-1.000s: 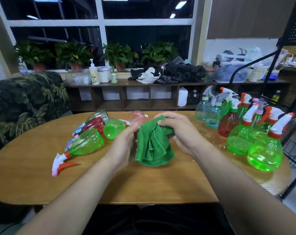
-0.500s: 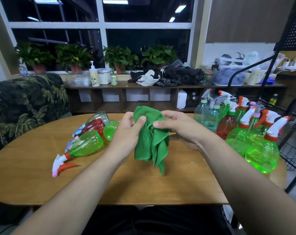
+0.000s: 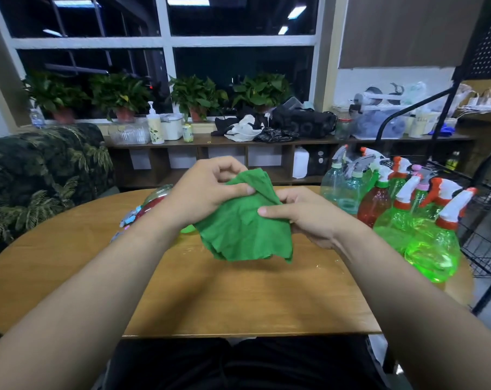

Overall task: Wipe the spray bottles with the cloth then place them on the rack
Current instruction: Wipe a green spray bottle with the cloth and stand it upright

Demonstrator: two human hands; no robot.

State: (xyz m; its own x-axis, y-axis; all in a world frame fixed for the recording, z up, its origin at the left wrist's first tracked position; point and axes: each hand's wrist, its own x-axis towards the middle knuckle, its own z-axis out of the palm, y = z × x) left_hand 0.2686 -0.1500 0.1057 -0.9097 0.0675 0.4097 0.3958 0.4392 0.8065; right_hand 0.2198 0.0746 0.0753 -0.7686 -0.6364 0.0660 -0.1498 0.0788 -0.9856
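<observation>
Spray bottles (image 3: pixel 431 249) stand upright in a tight cluster at the right end of the wooden surface (image 3: pixel 238 299) — green, red and clear bodies, trigger heads up. Neither hand touches them. Black wire rack (image 3: pixel 486 243) stands just beyond them at the right edge.

Lying bottles (image 3: pixel 156 197) sit left of centre, on their sides and mostly hidden behind the left forearm. One red and one clear body show; count not readable.

Green cloth (image 3: pixel 238 232) is held up over the middle of the surface between both hands, its lower edge hanging loose — it looks clear of the wood, though the angle makes that hard to confirm.

Left hand (image 3: pixel 207 190): grip clamped on the cloth's upper fold, thumb pressed over it. Right hand (image 3: pixel 309 218): grip closed on the cloth's right side, thumb across the front, fingers curled behind.

Leaf-print sofa (image 3: pixel 41 175) at far left; potted plants (image 3: pixel 196 97) along the window sill
</observation>
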